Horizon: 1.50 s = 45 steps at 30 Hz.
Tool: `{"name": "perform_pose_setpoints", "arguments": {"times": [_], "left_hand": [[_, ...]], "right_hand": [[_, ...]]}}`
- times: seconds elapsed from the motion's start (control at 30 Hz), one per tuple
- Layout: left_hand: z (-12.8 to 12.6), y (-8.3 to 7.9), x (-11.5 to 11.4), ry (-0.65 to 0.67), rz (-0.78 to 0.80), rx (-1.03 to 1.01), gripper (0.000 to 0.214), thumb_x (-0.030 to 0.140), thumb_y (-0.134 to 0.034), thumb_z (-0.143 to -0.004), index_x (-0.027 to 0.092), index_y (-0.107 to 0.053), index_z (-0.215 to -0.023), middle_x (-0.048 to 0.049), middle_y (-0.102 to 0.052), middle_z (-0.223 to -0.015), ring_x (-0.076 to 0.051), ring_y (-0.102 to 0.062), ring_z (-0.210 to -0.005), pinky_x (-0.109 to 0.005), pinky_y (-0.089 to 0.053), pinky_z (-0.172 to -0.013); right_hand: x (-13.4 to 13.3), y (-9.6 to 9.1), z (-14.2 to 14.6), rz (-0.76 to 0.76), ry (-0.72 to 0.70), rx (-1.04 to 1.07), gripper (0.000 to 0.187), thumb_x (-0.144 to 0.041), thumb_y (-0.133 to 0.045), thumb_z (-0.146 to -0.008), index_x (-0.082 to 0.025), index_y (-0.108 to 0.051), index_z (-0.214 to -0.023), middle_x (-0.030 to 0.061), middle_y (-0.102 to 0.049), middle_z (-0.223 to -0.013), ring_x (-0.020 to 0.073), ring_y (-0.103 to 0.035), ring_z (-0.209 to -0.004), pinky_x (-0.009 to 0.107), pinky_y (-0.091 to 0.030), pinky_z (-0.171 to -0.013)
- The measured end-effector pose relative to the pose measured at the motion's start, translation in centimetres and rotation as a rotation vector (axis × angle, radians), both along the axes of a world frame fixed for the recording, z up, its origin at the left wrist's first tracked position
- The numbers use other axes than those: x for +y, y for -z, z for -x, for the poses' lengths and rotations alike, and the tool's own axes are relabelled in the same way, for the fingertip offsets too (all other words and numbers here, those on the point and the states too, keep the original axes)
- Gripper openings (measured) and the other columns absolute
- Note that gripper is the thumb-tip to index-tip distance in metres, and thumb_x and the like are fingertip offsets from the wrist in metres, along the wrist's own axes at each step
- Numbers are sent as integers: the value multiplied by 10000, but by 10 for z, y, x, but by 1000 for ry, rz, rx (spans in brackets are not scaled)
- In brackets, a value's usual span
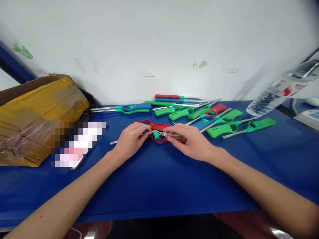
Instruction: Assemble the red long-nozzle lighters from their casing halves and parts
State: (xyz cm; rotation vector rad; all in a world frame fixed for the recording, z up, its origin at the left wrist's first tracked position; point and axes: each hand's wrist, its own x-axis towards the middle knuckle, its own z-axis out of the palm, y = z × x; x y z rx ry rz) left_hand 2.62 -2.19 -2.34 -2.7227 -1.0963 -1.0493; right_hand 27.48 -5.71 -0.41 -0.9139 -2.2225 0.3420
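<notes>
A red lighter shell (159,127) lies opened on the blue table (154,182), with a teal trigger and metal parts showing inside it. My left hand (131,139) pinches its left end, fingers curled on the handle, where a thin metal tube (114,142) sticks out to the left. My right hand (193,141) presses down on the right end, fingers closed over the inner parts. Both hands rest on the table.
Several long green, blue and red lighters (216,121) lie in a heap behind my hands. A taped cardboard box (32,116) stands at the left, with a blurred flat object (77,142) beside it. A clear water bottle (279,89) leans at the right. A white wall is close behind.
</notes>
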Motion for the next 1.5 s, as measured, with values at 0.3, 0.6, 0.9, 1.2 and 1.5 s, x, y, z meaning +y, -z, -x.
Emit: {"name": "perform_pose_setpoints", "arguments": {"times": [0.3,0.6,0.9,1.2,1.5], "left_hand": [[1,0,0,-10,65,-16,96,222,-553,-946,182,-637,-919,-31,-697,-893,-172,-625,-827,-292,-483,-779],[-2,-1,-1,-45,129,-72,91,218,-561,-914,191,-645,-890,-24,-702,-879,-168,-632,-818,-291,-480,-761],[-7,-6,-8,-174,190,-90,91,240,-612,-834,206,-685,-792,-4,-722,-821,-188,-648,-805,-309,-478,-748],[-11,-9,-9,-239,227,-53,93,232,-612,-825,217,-686,-772,10,-737,-819,-190,-658,-777,-319,-469,-742],[-10,-7,-10,-118,-3,-64,105,221,-571,-881,200,-652,-818,-17,-721,-820,-176,-640,-786,-311,-482,-751]], "right_hand": [[3,2,-2,34,-24,-15,277,-197,-551,-934,-184,-630,-1198,83,-683,-1028,168,-645,-840,298,-536,-760],[2,2,-1,55,-33,-42,283,-189,-565,-924,-186,-620,-1202,84,-699,-1051,191,-637,-912,333,-523,-822],[1,2,0,37,-39,-67,260,-220,-552,-938,-186,-643,-1179,92,-699,-1021,206,-647,-915,344,-527,-801],[0,0,0,93,-52,-76,290,-216,-545,-925,-194,-640,-1198,77,-693,-971,186,-643,-839,340,-520,-805],[-2,-3,3,201,-65,-31,391,-197,-538,-891,-188,-566,-1282,15,-640,-814,110,-498,-581,247,-443,-552]]}}
